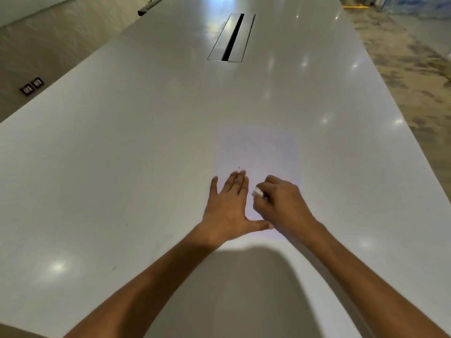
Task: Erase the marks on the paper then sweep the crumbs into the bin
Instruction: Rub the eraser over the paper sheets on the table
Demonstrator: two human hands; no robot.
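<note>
A white sheet of paper (pixel 258 152) lies flat on the white table (pixel 122 167), straight ahead of me. My left hand (pixel 228 208) presses flat on the sheet's near left part, fingers straight and thumb spread to the right. My right hand (pixel 280 203) grips a small white eraser (pixel 257 192), whose tip touches the paper just right of my left fingers. A few tiny dark specks (pixel 239 168) lie on the paper beyond my left fingertips. Any marks on the sheet are too faint to make out. No bin shows in this view.
A long metal cable hatch (pixel 230 37) with a dark slot is set into the table farther back. The table's right edge drops to a patterned floor (pixel 410 69). Floor sockets (pixel 31 86) sit at the left. The near table edge curves in around me.
</note>
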